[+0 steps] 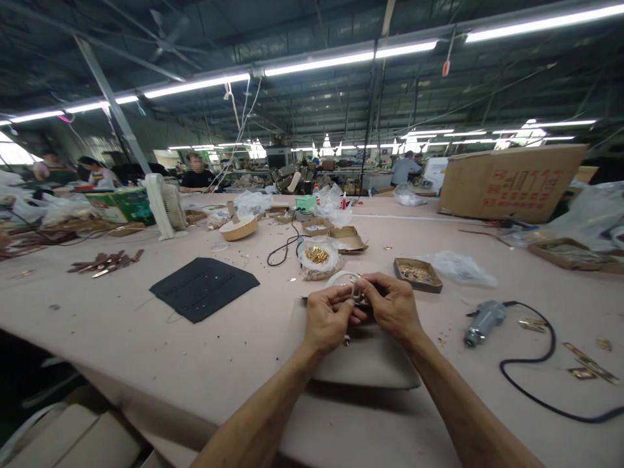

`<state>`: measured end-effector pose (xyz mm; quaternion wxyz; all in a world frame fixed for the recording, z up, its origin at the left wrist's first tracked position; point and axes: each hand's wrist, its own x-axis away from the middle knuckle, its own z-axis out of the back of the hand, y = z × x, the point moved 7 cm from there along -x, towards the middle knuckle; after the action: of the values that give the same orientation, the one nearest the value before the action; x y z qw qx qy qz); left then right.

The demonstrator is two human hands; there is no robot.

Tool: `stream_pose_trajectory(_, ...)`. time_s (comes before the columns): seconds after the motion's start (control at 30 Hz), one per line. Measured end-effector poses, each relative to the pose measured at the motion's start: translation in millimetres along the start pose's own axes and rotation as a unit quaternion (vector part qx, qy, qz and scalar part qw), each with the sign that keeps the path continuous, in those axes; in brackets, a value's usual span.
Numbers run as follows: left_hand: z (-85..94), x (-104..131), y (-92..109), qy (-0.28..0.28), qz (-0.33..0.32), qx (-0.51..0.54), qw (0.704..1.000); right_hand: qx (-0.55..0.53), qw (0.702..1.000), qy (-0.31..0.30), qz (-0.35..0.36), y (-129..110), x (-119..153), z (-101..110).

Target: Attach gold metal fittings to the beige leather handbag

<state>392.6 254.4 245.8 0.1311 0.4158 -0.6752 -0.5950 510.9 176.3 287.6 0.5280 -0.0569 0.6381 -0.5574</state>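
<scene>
A light grey-beige bag [370, 361] lies on the table in front of me. Above its far part, my left hand [327, 320] and my right hand [391, 304] meet at a small pale strap piece [357, 292] with a metal part. Both hands have their fingers closed on this piece. A pale loop of strap [341, 277] curves behind the fingers. Just below my left hand hangs a small gold-coloured fitting [346, 340]. The fingertips partly hide the strap piece.
Beyond the hands are a plastic bag of gold pieces [316, 255] and an open box [418, 274]. A powered screwdriver [484, 323] with a cord lies right, black sheet [203, 288] left. Further back stand a fan [164, 207] and a carton [511, 184]; people sit behind.
</scene>
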Motion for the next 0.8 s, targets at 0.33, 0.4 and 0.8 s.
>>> stream_pose_trajectory(0.33, 6.6, -4, -6, 0.029, 0.03, 0.012, 0.999, -0.011, 1.0, -0.002, -0.028, 12, 2, -6)
stream_pose_trajectory(0.4, 6.7, -4, -6, 0.027, 0.032, 0.004, 0.999, -0.011, 0.999, -0.002, -0.031, 14, 1, -6)
stream_pose_trajectory(0.8, 9.3, -4, 0, 0.058, 0.039, -0.031, 0.997, -0.032, 0.997, -0.035, -0.052, 18, 0, -11)
